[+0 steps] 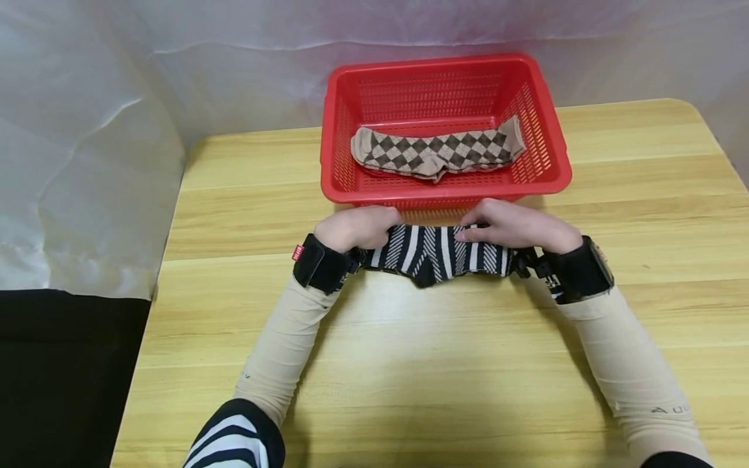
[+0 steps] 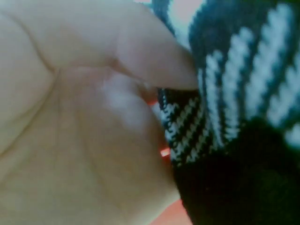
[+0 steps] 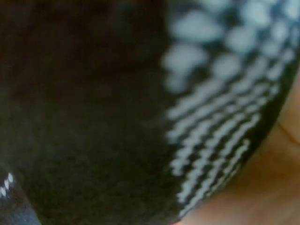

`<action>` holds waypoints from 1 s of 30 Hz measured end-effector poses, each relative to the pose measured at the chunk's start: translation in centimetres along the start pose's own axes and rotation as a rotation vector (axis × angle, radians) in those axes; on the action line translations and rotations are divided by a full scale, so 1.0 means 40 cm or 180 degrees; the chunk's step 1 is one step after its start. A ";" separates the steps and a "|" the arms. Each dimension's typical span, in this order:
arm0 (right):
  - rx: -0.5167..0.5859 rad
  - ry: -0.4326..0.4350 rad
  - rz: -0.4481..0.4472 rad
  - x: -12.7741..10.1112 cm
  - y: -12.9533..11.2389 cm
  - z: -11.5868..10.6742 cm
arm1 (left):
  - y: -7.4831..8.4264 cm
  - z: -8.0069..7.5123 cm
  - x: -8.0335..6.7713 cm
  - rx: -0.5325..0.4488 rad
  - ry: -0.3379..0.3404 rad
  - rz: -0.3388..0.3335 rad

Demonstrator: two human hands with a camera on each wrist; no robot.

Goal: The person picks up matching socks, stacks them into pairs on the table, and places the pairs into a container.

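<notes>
A black-and-white patterned sock (image 1: 430, 250) is stretched out sideways just in front of the red basket, its black heel toward the person. My left hand (image 1: 355, 227) pinches its upper edge near the left end. Near the right end, my right hand (image 1: 521, 224) grips the same upper edge, thumb in front. In the left wrist view, the sock (image 2: 248, 75) hangs from the thumb and finger. Its knit fills most of the right wrist view, where the fingertips are hidden. Whether one sock or a stacked pair is held, I cannot tell.
Behind the hands stands the red plastic basket (image 1: 445, 198) with perforated sides. Brown-and-beige argyle socks (image 1: 433, 153) lie lengthwise inside it. The wooden table (image 1: 409, 364) ends at a pale sheet (image 1: 246, 84) hanging behind and on the left.
</notes>
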State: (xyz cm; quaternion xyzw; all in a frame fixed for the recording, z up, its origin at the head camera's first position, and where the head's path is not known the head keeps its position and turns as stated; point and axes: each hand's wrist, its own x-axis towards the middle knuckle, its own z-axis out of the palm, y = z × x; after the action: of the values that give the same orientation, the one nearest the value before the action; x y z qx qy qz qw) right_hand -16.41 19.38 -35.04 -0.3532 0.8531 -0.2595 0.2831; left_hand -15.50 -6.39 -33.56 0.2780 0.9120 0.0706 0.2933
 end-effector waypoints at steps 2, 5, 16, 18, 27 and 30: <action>0.0001 -0.0012 0.0048 0.002 0.003 0.002 | -0.003 0.003 0.002 -0.0004 0.0054 0.0006; 0.0009 -0.0050 0.0185 0.008 0.006 0.006 | -0.006 0.006 0.005 -0.0008 0.0101 -0.0013; -0.0033 -0.0160 0.0683 0.002 0.018 0.007 | -0.014 0.017 0.018 0.0062 0.0091 -0.0168; -0.0088 -0.0139 0.0709 -0.003 0.023 0.004 | -0.016 0.018 0.020 0.0042 0.0124 -0.0180; -0.0443 0.0017 0.0720 -0.014 0.037 -0.006 | -0.018 0.016 0.023 -0.0023 0.0072 -0.0190; -0.0396 0.0060 0.0709 -0.019 0.037 -0.009 | -0.018 0.015 0.024 -0.0054 0.0074 -0.0211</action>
State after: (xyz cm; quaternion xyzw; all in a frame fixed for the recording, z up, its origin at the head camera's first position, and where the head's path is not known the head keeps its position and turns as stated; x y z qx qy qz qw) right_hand -16.87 20.93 -35.53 -0.2707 0.9041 -0.1763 0.2798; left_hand -16.12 -6.48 -34.74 0.2444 0.9234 0.0717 0.2872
